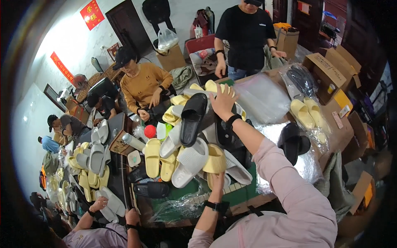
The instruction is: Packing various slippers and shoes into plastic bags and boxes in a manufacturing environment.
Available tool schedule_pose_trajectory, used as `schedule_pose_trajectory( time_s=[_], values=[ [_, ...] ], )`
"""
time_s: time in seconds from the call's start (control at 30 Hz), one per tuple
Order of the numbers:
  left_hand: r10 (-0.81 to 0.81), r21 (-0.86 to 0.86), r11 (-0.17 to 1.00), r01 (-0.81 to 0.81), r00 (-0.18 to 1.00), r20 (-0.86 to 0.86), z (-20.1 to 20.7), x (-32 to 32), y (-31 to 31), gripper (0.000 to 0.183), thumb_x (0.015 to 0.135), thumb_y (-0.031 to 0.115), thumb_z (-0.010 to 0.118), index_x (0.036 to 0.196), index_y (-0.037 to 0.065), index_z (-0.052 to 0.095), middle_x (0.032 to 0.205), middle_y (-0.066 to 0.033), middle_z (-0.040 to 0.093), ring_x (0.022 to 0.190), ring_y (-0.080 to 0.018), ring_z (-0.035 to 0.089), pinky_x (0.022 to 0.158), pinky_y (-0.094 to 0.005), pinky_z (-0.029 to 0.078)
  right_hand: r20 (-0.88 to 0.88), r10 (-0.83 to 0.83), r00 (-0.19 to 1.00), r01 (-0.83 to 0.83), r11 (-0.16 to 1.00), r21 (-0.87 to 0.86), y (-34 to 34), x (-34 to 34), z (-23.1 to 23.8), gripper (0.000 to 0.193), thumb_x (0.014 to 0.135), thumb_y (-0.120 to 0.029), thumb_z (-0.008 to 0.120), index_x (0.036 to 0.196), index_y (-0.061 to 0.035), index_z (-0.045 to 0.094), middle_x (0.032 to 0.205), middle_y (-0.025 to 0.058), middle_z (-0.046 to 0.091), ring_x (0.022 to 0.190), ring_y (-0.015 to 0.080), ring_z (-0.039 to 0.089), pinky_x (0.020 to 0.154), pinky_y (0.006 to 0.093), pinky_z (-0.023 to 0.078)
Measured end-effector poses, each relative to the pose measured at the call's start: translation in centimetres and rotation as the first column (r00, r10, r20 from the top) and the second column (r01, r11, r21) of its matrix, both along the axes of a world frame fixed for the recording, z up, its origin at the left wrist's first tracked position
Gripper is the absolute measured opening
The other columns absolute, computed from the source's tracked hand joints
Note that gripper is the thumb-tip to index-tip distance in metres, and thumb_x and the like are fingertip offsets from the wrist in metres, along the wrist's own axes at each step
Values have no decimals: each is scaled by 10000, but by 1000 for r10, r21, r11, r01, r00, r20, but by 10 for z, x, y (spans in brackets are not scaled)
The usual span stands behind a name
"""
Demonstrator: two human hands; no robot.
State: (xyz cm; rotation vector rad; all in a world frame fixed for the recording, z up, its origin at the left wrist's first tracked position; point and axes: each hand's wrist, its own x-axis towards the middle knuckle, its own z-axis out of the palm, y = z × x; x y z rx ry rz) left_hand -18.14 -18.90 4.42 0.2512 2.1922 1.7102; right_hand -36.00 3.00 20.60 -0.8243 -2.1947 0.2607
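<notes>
My left hand (217,182) reaches into the near side of a slipper pile and grips a yellow slipper (215,158); most of its fingers are hidden behind it. Beside that lies a pale grey ribbed slipper (191,161). Over the back of the heap, my right hand (223,102) rests with fingers spread, next to more yellow slippers (212,86). A black slipper (193,120) stands tilted on top of the pile, left of my right hand. Two yellow slippers (152,157) lean at the pile's left side.
Clear plastic bags (260,97) are stacked at the back right, near bagged yellow slippers (306,114). A black slipper pair (292,142) lies right of my forearm. Cardboard boxes (328,72) stand farther right. Co-workers sit and stand around; a person's hand (99,203) touches grey slippers.
</notes>
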Motion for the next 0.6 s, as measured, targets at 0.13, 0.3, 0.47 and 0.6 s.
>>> schedule_pose_trajectory(
  time_s=[0.13,0.3,0.47,0.6],
  values=[
    [-63,214,977,-17,931,359,11,-2,7,533,864,148,555,1325,42,310,1247,-106,455,1096,-220,462,912,-310,365,148,62,987,-9,941,-337,-22,45,-16,601,868,-477,450,1380,-198,305,1453,222,150,1321,464,117,928,729,138],
    [-125,317,948,28,949,289,9,6,19,458,874,143,548,1285,54,366,1152,-91,501,1021,-187,490,853,-299,394,-166,270,949,-311,889,-335,-16,68,-69,660,859,-379,535,1415,-221,216,1408,305,178,1297,455,211,1001,560,260],
    [92,189,969,-161,940,329,-10,19,8,435,844,105,554,1220,-32,382,1100,-88,514,964,-184,509,815,-295,423,49,362,931,-346,918,-195,18,95,-68,675,868,-280,542,1425,-175,177,1351,365,228,1243,488,278,995,481,311],
    [69,-64,996,-54,961,267,-22,31,6,600,799,73,566,1318,-44,289,1230,-174,440,1090,-259,466,917,-323,373,-255,341,905,-403,879,-255,12,149,-63,612,867,-259,535,1358,-7,268,1258,326,389,1156,457,397,967,452,345]
  ],
)
